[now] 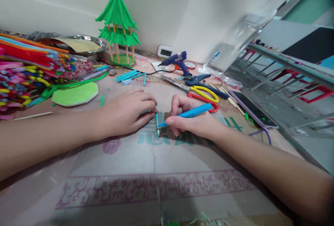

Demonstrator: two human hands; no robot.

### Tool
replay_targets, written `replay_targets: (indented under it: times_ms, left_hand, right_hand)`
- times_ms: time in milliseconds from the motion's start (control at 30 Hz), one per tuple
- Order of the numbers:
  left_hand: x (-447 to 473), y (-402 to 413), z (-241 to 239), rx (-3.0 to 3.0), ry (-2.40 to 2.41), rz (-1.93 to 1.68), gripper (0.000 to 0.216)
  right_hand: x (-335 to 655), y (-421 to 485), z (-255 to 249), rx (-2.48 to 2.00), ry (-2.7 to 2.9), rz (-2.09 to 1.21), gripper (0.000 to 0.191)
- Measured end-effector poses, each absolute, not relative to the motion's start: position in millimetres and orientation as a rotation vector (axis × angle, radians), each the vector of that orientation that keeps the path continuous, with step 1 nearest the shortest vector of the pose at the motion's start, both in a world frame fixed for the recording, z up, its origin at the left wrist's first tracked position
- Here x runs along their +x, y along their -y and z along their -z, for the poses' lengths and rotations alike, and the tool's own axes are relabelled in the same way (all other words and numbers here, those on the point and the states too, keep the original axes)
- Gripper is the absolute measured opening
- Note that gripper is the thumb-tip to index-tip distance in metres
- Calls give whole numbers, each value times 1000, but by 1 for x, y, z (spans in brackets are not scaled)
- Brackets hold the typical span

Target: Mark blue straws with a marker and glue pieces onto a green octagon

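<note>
My left hand [139,109] rests on the printed plastic sheet [109,170], its fingertips closed on the far end of a short thin stick [157,125]. Most of that stick is blue, with a pale near end. In my right hand [188,116] is a blue marker pen [194,111], slanted so that its tip touches the side of the stick. Beyond my hands lies a group of blue sticks [129,75], with one more blue stick [145,79] just apart from them.
A green-roofed pagoda model [117,31] stands at the back. Colourful pipe cleaners [33,73] and a green octagonal piece [75,94] lie left. A glue gun [176,62], scissors [200,94], pliers [197,79] and a phone [253,109] sit to the right, near the table edge.
</note>
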State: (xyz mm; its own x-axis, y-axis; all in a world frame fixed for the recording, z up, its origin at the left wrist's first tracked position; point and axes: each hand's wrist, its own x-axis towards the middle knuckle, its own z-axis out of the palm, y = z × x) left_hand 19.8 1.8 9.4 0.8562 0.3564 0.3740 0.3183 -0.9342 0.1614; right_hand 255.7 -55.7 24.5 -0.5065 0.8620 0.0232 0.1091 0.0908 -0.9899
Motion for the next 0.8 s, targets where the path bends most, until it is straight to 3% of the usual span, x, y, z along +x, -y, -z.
replay_targets:
  times_ms: [167,400,800]
  left_hand:
    - [20,-1,-11,2931,-548,-600,29]
    - [19,-2,-10,2917,-535,-598,28]
    - [19,-3,-7,2947,-503,-657,29]
  right_hand:
    - [259,57,-29,-991,1818,-1303,38]
    - [258,57,-28,-909,1772,-1472,27]
    - [252,59,-25,-1115,1714,-1259,37]
